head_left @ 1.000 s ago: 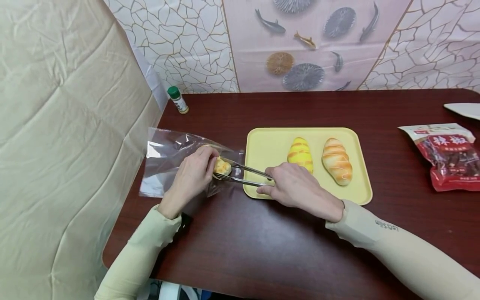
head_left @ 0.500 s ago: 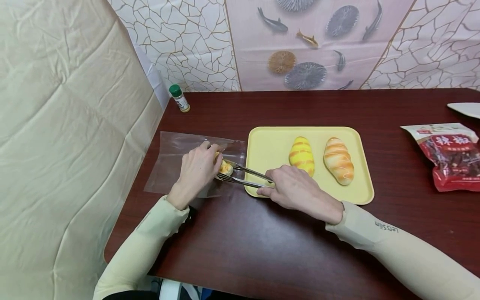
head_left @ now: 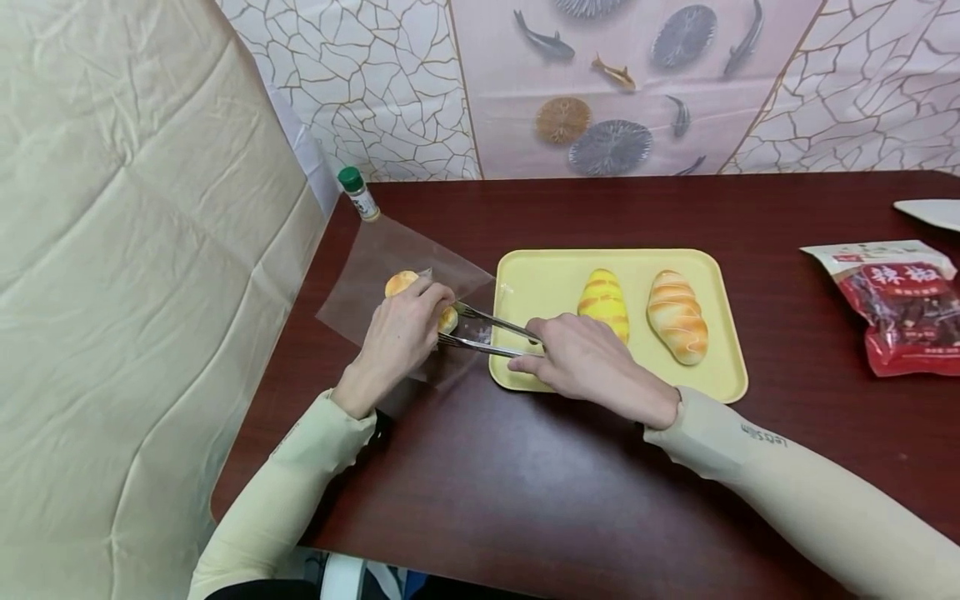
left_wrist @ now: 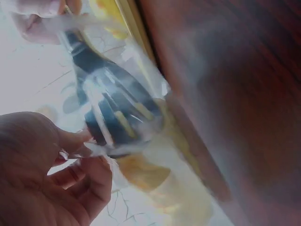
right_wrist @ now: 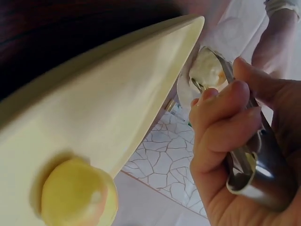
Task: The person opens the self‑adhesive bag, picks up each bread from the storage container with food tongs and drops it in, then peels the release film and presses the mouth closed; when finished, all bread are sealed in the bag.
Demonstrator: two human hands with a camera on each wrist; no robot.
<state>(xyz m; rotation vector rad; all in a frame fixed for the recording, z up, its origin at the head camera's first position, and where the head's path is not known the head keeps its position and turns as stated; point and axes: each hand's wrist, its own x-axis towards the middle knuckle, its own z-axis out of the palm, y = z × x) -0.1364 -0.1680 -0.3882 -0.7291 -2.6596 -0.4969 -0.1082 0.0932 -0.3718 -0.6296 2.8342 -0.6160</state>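
Observation:
In the head view, my left hand [head_left: 401, 329] pinches the edge of a clear plastic bag [head_left: 375, 254] left of the yellow tray. Its thumb and fingers meet on the thin film in the left wrist view. My right hand [head_left: 592, 354] grips metal tongs [head_left: 483, 347] over the tray's left side. The tongs' slotted heads sit around a golden bread roll [head_left: 448, 320], whose middle is hidden behind my left hand. A rounded orange end of bread shows beyond that hand. Pale bread [right_wrist: 206, 69] also appears between the heads in the right wrist view.
On the tray [head_left: 525, 275] lie a yellow striped bread [head_left: 603, 302] and a tan striped bread [head_left: 677, 318]. A green-capped bottle [head_left: 358, 193] stands at the back left, by the bag's far corner. A red food packet [head_left: 909, 310] and a white object [head_left: 933, 213] lie to the right.
The bag has swung round, its far end now up near the bottle. A rounded end of bread has come into sight past my left hand. My right hand and the tongs have barely moved.

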